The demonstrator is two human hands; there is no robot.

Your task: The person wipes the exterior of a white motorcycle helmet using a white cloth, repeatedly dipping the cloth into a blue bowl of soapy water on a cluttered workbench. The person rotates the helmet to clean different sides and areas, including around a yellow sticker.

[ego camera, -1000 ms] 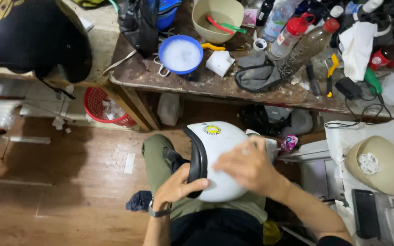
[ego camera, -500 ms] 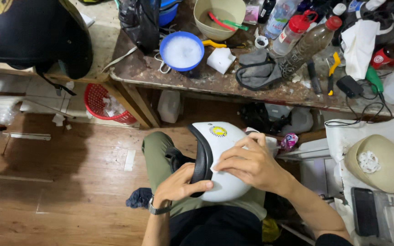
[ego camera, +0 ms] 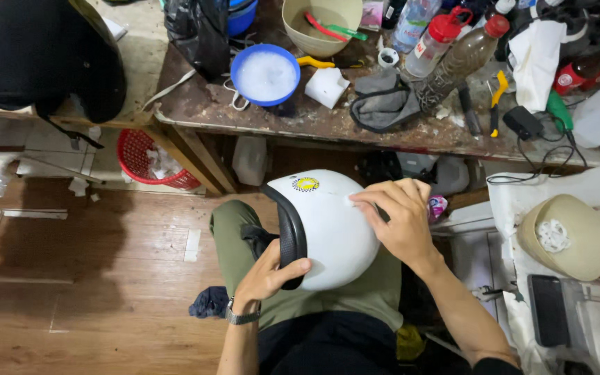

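Note:
A white helmet [ego camera: 331, 232] with a black rim and a round yellow sticker rests on my lap. My left hand [ego camera: 269, 274] grips its black rim at the lower left, thumb over the edge. My right hand [ego camera: 397, 219] lies on the shell's upper right side, fingertips pressing a small white pad or cloth against the surface. A watch sits on my left wrist.
A cluttered workbench [ego camera: 328, 121] ahead holds a blue bowl of foam [ego camera: 265, 75], a beige bowl [ego camera: 321, 24], bottles, a grey rag [ego camera: 383, 104] and tools. A black helmet [ego camera: 36, 55] sits far left, a red basket [ego camera: 151, 160] below it, a beige helmet [ego camera: 567, 236] right.
My right hand has slid up and right across the white shell toward its top. The left hand keeps its hold on the rim.

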